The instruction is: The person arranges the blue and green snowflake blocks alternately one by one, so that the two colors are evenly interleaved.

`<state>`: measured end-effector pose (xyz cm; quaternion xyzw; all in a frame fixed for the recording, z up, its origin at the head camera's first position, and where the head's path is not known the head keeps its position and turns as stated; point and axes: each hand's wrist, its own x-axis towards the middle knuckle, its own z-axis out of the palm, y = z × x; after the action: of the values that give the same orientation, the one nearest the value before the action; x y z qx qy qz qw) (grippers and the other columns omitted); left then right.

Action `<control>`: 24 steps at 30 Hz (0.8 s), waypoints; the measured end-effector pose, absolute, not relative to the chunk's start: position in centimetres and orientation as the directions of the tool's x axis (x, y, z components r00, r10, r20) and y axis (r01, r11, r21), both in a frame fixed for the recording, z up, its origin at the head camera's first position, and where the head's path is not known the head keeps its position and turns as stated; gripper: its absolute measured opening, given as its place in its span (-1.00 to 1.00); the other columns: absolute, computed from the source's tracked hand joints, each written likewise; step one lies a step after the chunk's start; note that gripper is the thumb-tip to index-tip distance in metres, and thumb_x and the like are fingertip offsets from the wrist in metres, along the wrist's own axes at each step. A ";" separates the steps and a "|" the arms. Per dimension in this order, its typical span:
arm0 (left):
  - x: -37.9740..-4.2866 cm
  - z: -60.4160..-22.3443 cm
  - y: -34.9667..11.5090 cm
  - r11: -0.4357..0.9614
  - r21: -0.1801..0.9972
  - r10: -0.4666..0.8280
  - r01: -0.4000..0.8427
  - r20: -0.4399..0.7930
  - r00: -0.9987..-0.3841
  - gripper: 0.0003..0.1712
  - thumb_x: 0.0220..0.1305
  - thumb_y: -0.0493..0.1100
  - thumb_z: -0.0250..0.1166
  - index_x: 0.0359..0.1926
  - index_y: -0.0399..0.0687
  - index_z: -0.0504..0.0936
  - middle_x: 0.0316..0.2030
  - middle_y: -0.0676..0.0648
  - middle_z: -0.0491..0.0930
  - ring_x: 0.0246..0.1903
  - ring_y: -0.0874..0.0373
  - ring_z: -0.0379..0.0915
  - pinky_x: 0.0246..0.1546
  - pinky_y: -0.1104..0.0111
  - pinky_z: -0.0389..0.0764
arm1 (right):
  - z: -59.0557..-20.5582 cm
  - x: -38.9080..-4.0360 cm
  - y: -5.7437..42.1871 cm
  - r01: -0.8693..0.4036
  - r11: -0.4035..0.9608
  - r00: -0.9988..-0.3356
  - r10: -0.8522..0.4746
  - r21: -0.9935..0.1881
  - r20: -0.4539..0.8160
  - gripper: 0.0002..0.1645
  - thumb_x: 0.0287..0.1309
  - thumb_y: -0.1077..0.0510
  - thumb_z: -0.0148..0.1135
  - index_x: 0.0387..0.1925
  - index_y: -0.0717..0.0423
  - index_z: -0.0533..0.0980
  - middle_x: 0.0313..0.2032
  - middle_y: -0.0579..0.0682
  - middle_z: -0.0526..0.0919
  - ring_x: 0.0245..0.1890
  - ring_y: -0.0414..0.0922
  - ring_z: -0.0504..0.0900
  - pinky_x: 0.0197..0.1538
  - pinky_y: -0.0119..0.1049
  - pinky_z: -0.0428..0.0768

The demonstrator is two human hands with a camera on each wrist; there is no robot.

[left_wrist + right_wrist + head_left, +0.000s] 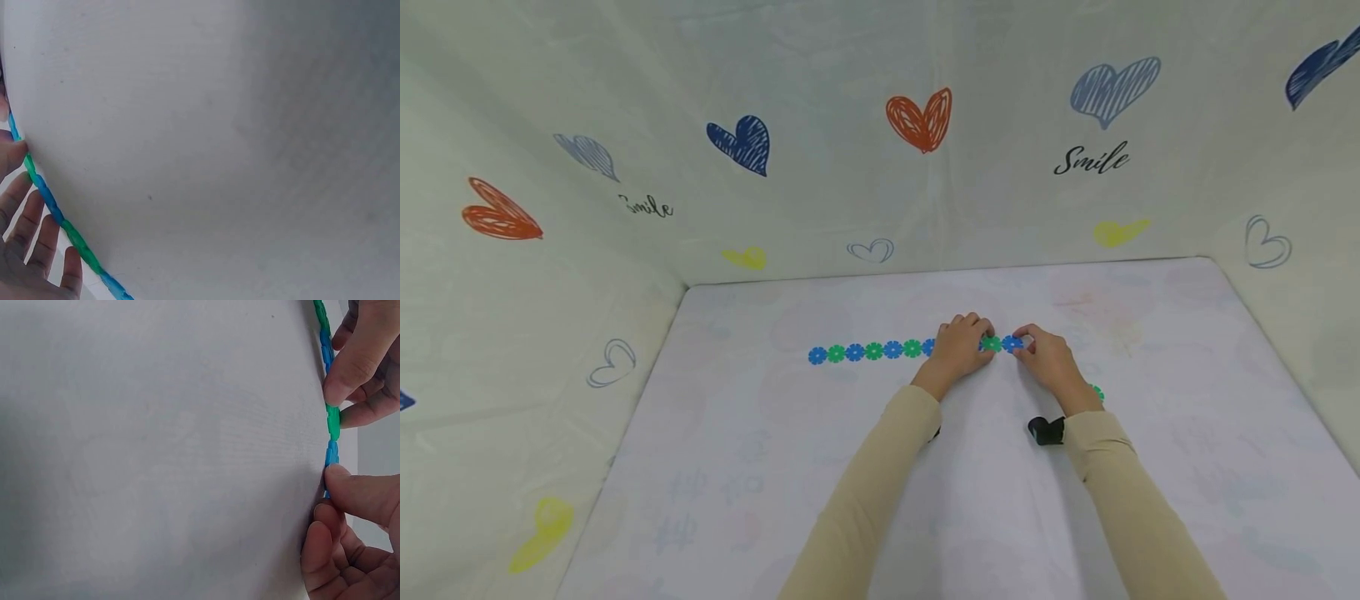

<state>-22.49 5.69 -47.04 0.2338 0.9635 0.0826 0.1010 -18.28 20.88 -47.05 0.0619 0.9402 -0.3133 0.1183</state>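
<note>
A straight row of linked flower-shaped discs [874, 351], blue and green in turn, lies across the white table. Over its right part, my left hand [958, 348] pinches the row by a green disc [991, 343] between thumb and fingers; its other fingers spread along the row's far side. At the right end my right hand [1051, 360] pinches the blue end disc [1012, 342]. The right wrist view shows that blue disc [332, 452] touching the green one [333, 422] edge to edge. My left hand hides a few discs in the head view.
Another green disc [1098, 392] shows partly behind my right wrist. A black piece [1045, 431] sits at the right cuff. The white table [760, 517] meets pale cloth walls [820, 200] printed with hearts at the back and sides.
</note>
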 end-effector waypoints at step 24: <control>-22.3 -46.9 5.8 0.884 0.193 0.457 0.426 -0.161 -0.875 -0.63 0.25 0.11 0.18 0.06 0.21 0.45 0.03 0.14 0.44 0.06 0.18 0.32 0.10 0.25 0.38 | -43.9 -14.1 22.7 0.085 0.683 -0.996 0.042 -0.725 -0.077 -0.55 0.29 0.17 0.04 0.16 0.29 0.33 -0.08 0.33 0.53 -0.01 0.23 0.52 0.03 0.09 0.48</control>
<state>-22.29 5.84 -46.91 0.2288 0.9652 0.0759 0.1012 -14.11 22.72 -43.93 0.0345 0.9170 -0.3966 0.0272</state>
